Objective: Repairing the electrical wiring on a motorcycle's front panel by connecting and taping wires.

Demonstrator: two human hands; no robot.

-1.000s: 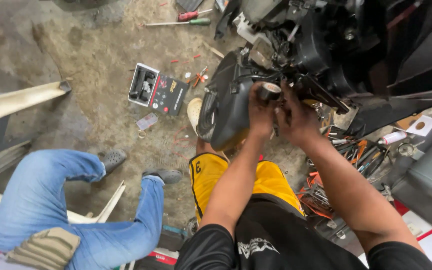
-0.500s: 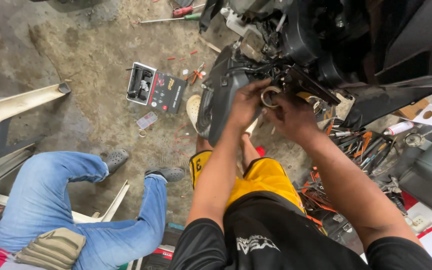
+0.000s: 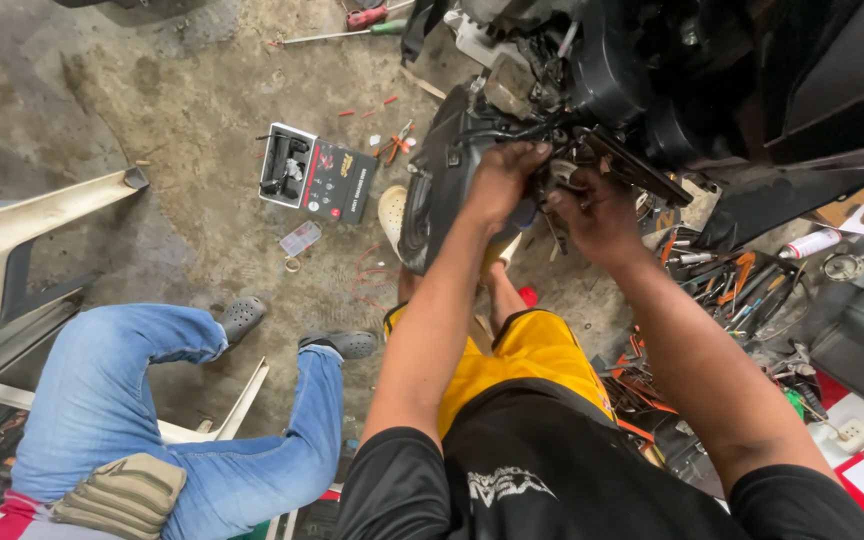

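A black motorcycle engine and frame assembly (image 3: pixel 652 70) fills the upper right of the head view. My left hand (image 3: pixel 500 185) grips a dark part low on its side, next to a black cover (image 3: pixel 442 190). Just to the right, my right hand (image 3: pixel 597 215) is closed around a small piece by a black bracket (image 3: pixel 637 165); what it holds is hidden by the fingers. Both forearms reach up from my black shirt and yellow shorts (image 3: pixel 532 350).
Another person in blue jeans (image 3: pixel 152 420) and grey clogs sits at the lower left. An open black tool case (image 3: pixel 314 185) lies on the stained concrete floor. Screwdrivers (image 3: pixel 367 22) lie at the top. A heap of pliers and tools (image 3: pixel 732 290) sits at the right.
My hands have shifted slightly left and down along the engine as my head moved. The left hand now wraps the dark part instead of the round ring seen before.
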